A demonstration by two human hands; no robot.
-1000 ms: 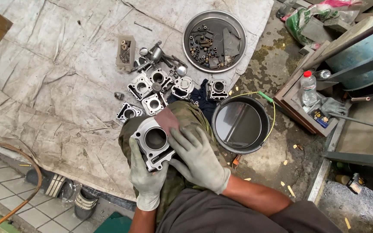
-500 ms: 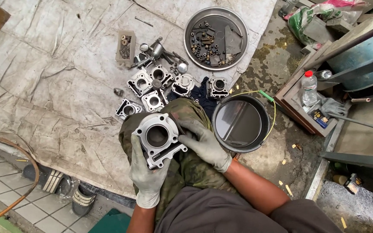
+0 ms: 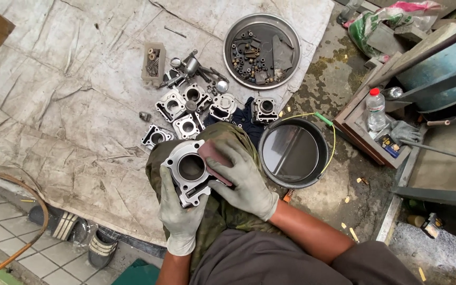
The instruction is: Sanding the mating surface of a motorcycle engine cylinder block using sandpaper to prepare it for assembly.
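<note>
Now right hand (image 3: 244, 182) has slid reddish abrasive pad (image 3: 215, 161) back onto cylinder block (image 3: 188, 171) face, fingers pressing it flat; left hand (image 3: 178, 214) grip stays clamped around block's underside on knee.

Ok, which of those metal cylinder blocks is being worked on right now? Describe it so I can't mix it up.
Start at the big grey tarp and come down to the person's lap. There the gloved left hand holds a silver metal cylinder block with a round bore, while the gloved right hand presses a reddish-brown abrasive pad on it. The other blocks lie untouched on the tarp.
</note>
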